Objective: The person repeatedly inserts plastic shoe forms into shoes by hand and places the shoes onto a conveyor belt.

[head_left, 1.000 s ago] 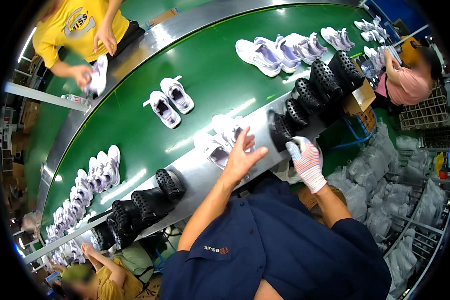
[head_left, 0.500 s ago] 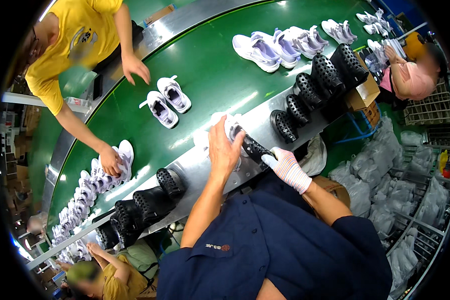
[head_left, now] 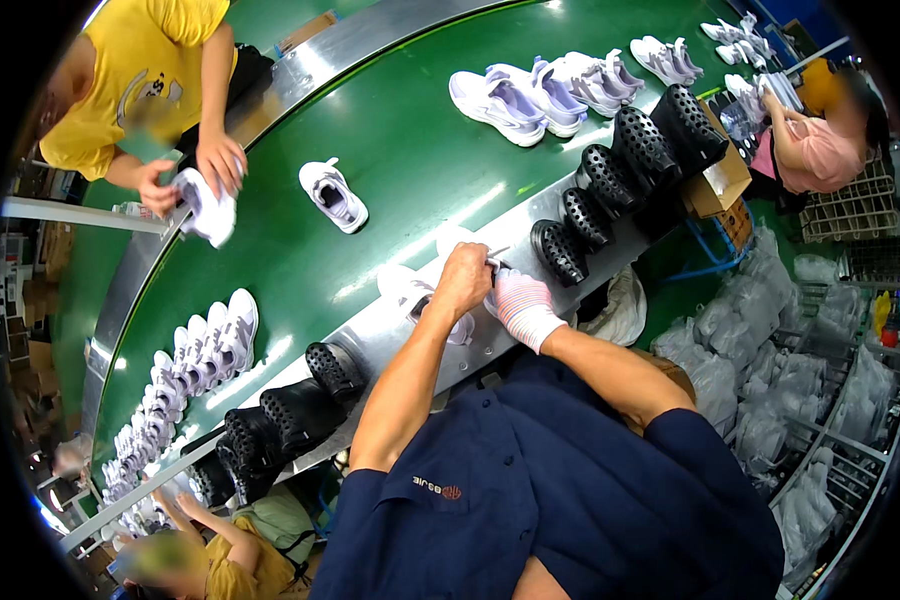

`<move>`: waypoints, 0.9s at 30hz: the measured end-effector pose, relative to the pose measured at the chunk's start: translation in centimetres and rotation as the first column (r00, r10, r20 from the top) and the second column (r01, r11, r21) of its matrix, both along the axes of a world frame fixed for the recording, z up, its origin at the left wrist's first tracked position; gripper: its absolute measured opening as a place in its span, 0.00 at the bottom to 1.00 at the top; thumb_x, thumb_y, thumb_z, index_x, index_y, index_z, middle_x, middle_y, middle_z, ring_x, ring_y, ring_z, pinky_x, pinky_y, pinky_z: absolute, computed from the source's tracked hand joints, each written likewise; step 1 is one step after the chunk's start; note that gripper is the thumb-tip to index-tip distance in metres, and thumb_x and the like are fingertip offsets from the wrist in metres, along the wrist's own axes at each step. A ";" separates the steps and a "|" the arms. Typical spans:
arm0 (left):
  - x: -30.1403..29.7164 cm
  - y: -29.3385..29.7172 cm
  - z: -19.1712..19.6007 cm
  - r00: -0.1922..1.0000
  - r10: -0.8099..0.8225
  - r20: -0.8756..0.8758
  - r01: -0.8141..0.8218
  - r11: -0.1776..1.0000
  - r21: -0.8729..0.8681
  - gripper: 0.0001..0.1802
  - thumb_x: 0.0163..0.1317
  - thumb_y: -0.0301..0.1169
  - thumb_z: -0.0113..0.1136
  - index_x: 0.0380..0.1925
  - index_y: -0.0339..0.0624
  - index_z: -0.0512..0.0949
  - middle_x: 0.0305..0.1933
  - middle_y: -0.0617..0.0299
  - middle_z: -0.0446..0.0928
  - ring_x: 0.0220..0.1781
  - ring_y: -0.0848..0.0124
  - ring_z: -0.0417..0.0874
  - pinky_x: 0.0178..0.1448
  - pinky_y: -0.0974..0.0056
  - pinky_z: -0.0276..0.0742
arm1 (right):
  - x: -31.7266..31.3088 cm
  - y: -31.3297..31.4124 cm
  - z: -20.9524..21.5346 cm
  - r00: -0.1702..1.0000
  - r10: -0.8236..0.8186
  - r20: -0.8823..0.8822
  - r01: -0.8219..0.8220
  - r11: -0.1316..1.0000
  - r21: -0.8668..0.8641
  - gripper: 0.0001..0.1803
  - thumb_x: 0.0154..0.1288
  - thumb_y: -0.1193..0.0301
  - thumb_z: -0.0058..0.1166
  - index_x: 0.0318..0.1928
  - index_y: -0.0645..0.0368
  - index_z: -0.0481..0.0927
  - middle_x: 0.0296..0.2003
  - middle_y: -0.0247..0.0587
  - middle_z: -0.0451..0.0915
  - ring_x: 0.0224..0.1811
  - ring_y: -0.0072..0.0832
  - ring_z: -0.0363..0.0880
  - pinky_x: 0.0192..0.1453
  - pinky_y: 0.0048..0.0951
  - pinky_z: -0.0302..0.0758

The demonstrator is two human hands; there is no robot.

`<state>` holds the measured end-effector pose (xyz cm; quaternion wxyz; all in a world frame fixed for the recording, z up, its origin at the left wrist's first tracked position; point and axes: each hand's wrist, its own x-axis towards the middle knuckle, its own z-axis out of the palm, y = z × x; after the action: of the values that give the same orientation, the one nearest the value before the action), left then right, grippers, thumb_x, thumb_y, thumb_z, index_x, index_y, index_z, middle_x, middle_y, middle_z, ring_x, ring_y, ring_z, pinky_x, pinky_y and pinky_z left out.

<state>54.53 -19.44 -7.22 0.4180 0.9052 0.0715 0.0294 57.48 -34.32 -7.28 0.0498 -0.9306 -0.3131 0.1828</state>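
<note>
On the metal ledge before me is a white sneaker (head_left: 453, 239), its toe pointing away. My bare left hand (head_left: 464, 277) grips it at the opening, fingers curled. My right hand (head_left: 524, 304), in a striped knit glove, closes round its heel end. Between my hands shows a small dark bit of a black perforated shoe form (head_left: 500, 268); the rest is hidden. Just left of my left hand stands another white sneaker (head_left: 402, 286). More black perforated forms stand along the ledge, right (head_left: 558, 252) and left (head_left: 335, 369).
A single sneaker (head_left: 333, 196) lies on the green conveyor (head_left: 390, 130). Other sneakers stand in rows, far right (head_left: 498, 107) and left (head_left: 235, 330). Across the belt, a person in yellow (head_left: 155, 85) holds a shoe. Bagged items fill racks (head_left: 830, 400) at right.
The black form, half out of the sneaker before, is now mostly hidden between my hands, which have come together. Across the belt, the co-worker has picked up one sneaker of the pair.
</note>
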 end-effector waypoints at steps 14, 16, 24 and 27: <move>-3.2 -2.3 -1.5 0.925 0.315 0.211 -0.320 0.947 -0.008 0.48 0.52 0.28 0.73 0.74 0.34 0.62 0.46 0.39 0.82 0.56 0.41 0.81 0.61 0.45 0.77 | 2.8 -2.1 -0.6 0.931 -0.088 -0.355 0.155 0.974 0.165 0.37 0.58 0.61 0.70 0.64 0.63 0.71 0.53 0.62 0.80 0.59 0.55 0.79 0.62 0.47 0.77; -4.2 -3.5 -0.6 0.938 0.332 -0.101 -0.335 0.942 -0.015 0.53 0.52 0.26 0.71 0.77 0.38 0.52 0.52 0.36 0.79 0.55 0.39 0.81 0.60 0.44 0.78 | 3.0 -2.5 -0.6 0.928 -0.066 -0.367 0.149 0.967 0.204 0.36 0.58 0.61 0.70 0.63 0.63 0.72 0.54 0.62 0.80 0.59 0.56 0.78 0.63 0.47 0.76; -2.1 -4.6 -2.2 0.861 0.326 -0.390 -0.385 0.919 -0.082 0.56 0.53 0.19 0.65 0.80 0.43 0.46 0.34 0.36 0.84 0.43 0.40 0.87 0.49 0.44 0.81 | 4.4 -2.3 -2.9 0.948 -0.038 -0.315 0.097 0.980 0.173 0.23 0.59 0.62 0.67 0.51 0.64 0.80 0.42 0.61 0.84 0.50 0.57 0.82 0.57 0.48 0.79; -1.8 -4.8 -2.4 0.823 0.410 -0.394 -0.434 0.901 0.031 0.53 0.54 0.21 0.65 0.79 0.42 0.50 0.33 0.34 0.84 0.39 0.37 0.87 0.46 0.43 0.81 | 4.0 -1.2 -3.9 0.970 -0.167 -0.179 0.181 0.981 0.065 0.13 0.57 0.66 0.60 0.40 0.61 0.83 0.39 0.57 0.85 0.46 0.55 0.84 0.53 0.50 0.80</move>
<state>52.75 -24.23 -9.64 0.4051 0.8413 0.3525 -0.0621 61.48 -35.47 -11.22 0.1302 -0.9324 -0.2319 0.2446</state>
